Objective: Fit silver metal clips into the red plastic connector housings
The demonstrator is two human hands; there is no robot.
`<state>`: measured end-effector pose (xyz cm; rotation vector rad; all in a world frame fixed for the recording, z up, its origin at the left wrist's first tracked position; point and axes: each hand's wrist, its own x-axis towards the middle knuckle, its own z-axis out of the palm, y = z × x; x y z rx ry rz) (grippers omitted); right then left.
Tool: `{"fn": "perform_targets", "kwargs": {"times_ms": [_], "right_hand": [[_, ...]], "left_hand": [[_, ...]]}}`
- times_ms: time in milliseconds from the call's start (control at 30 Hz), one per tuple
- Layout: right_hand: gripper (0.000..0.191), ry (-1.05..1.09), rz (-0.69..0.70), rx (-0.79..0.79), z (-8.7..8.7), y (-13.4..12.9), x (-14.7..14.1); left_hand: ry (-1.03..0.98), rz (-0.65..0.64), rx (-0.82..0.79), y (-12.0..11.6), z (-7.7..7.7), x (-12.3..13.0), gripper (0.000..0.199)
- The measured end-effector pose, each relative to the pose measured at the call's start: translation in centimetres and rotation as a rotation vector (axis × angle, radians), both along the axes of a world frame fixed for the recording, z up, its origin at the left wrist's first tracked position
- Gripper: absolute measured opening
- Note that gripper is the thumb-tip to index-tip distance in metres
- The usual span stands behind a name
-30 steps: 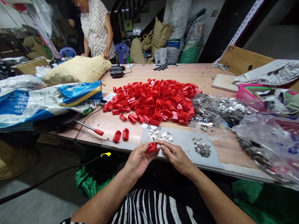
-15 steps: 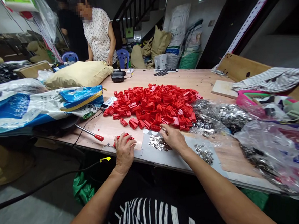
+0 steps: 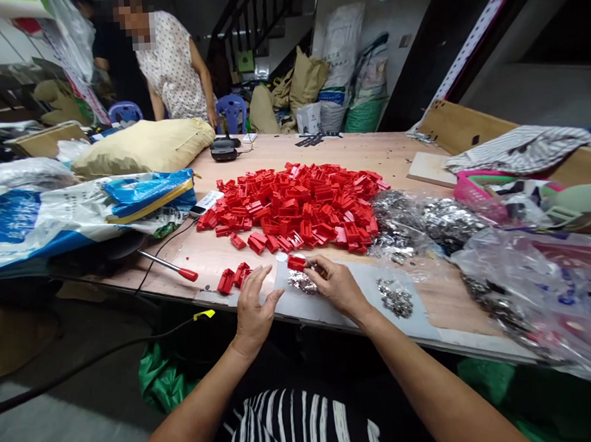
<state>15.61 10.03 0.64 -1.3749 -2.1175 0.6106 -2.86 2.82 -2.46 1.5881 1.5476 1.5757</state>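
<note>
My right hand (image 3: 337, 285) pinches a small red plastic housing (image 3: 296, 261) between thumb and fingers, over a heap of small shiny metal pieces (image 3: 302, 282). My left hand (image 3: 255, 305) is just left of it, thumb and fingers apart, with nothing visible between them. Beside the left fingers, two or so loose red housings (image 3: 226, 281) lie near the table's front edge. The big pile of red housings (image 3: 294, 204) spreads behind both hands. Right of my right hand sits a second small heap of metal parts (image 3: 395, 297) on a grey sheet (image 3: 364, 277).
Clear bags of metal parts (image 3: 448, 221) and a plastic bag (image 3: 544, 286) fill the right side. At left are a blue-white sack (image 3: 74, 208) and a lever with a red grip (image 3: 187, 274). A co-worker (image 3: 176, 68) stands across the table (image 3: 371, 146) by a beige sack (image 3: 145, 145).
My right hand has lifted from the metal heap's far edge and now shows a red housing in its grip. My left hand has come off the loose red housings and opened. The view has shifted slightly.
</note>
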Motion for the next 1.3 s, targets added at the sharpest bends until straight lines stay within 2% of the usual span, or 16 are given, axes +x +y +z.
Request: {"fn": "perform_targets", "kwargs": {"times_ms": [100,200,300,367,500,600,700,967,1167,1300], "right_hand": [[0.015,0.195,0.118,-0.075,0.1,-3.0,0.1],[0.017,0.23,0.16,-0.117,0.1,-5.2,0.7],[0.024,0.188,0.111,-0.151,0.1,-5.9,2.7],[0.024,0.098,0.009,-0.13,0.0,-5.7,4.9],[0.018,-0.344,-0.322,-0.055,-0.1,-4.3,9.6],[0.022,-0.573,-0.465,-0.048,0.1,-3.2,11.6],[0.026,-0.64,-0.486,-0.034,0.3,-2.1,12.0],[0.021,-0.635,-0.445,-0.062,0.2,0.1,11.5],[0.021,-0.539,-0.401,0.004,-0.6,0.2,11.8],[0.021,-0.437,-0.38,0.055,-1.1,-0.1,11.9]], "left_hand": [[-0.471,-0.211,-0.232,-0.1,0.8,1.9,0.054],[-0.712,-0.346,-0.377,-0.4,1.0,3.4,0.05],[-0.74,-0.364,-0.396,-0.9,0.7,3.9,0.046],[-0.71,-0.358,-0.376,-1.3,0.6,3.8,0.044],[-0.652,-0.348,-0.336,-1.8,0.7,3.5,0.041],[-0.638,-0.343,-0.32,-1.9,0.8,3.6,0.042],[-0.64,-0.367,-0.32,-2.0,1.0,3.8,0.043],[-0.722,-0.409,-0.298,-2.4,1.7,3.8,0.042],[-1.046,-0.525,-0.443,-2.5,3.1,3.7,0.05],[-1.189,-0.623,-0.484,-2.6,3.4,3.6,0.05]]}}
